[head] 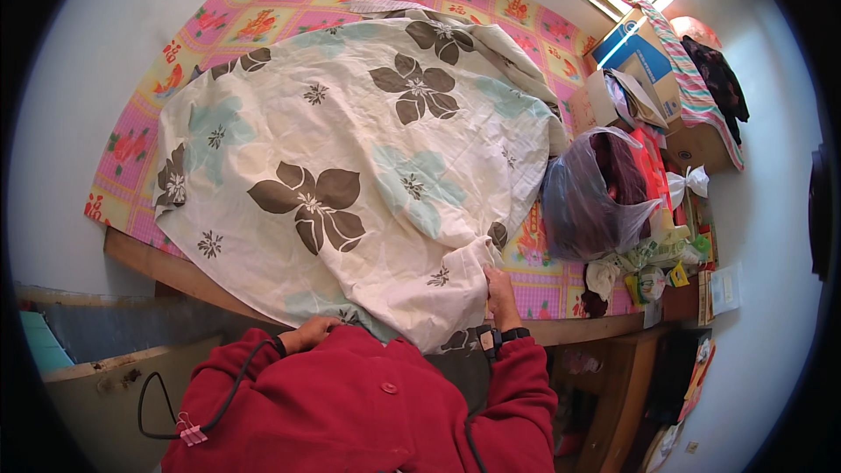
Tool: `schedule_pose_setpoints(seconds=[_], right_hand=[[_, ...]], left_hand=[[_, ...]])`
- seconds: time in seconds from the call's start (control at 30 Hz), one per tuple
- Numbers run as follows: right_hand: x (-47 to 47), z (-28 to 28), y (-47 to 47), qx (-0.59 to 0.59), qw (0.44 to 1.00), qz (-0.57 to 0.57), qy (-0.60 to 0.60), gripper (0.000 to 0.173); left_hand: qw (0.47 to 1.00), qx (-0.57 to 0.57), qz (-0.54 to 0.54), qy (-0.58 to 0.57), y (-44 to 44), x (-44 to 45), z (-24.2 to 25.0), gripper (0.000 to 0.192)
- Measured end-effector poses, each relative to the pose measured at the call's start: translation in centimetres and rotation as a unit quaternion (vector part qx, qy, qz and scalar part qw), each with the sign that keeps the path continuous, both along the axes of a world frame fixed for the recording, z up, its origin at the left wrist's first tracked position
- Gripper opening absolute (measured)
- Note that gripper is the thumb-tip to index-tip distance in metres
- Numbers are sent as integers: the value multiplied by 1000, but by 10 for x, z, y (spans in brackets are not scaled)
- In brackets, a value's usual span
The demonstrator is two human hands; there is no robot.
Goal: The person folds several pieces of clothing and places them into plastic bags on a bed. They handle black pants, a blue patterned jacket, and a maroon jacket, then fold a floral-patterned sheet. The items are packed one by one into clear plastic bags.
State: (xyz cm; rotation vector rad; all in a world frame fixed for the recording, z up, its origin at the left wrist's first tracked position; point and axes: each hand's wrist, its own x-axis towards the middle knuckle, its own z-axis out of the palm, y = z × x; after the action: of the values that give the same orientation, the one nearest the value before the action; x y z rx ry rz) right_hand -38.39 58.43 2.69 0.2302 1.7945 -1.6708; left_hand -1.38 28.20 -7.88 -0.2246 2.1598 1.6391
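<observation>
A large cream cloth (276, 131), printed with brown and pale-blue flowers, spreads in wrinkles before me and hangs past the front edge. My right hand (502, 292) grips its bunched right side, where the fabric rises in a fold. Close to my body, my left hand (314, 332) rests at the cloth's near edge. Its fingers are partly hidden, so I cannot tell whether they pinch the fabric. Under the cloth lies a pink and yellow patterned cover (135, 138) on a wooden surface.
On the right stand a translucent plastic bag (578, 203) of dark stuff, cardboard boxes (637, 59) and a striped cloth (696, 66). Small packets (650, 286) lie nearer me. A black cable (230, 407) with a pink binder clip (192, 432) loops by my left sleeve. Walls border both sides.
</observation>
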Motion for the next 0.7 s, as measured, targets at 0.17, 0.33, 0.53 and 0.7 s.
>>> schedule_pose_setpoints(seconds=[0.17, 0.33, 0.53, 0.7], right_hand=[[-14, 28, -27, -165, 986, -7, -9, 26], [-41, 42, -47, -250, 967, -47, -17, 31], [-58, 48, -62, -230, 969, -86, 3, 37], [-60, 51, -66, -212, 977, 3, 10, 36]], left_hand=[[984, 25, -81, -154, 15, 6, -24, 34], [983, -37, -166, -74, 29, 14, -74, 42], [929, 185, 204, -247, 56, 15, -51, 48], [785, 403, 399, -249, 64, 15, -9, 32]])
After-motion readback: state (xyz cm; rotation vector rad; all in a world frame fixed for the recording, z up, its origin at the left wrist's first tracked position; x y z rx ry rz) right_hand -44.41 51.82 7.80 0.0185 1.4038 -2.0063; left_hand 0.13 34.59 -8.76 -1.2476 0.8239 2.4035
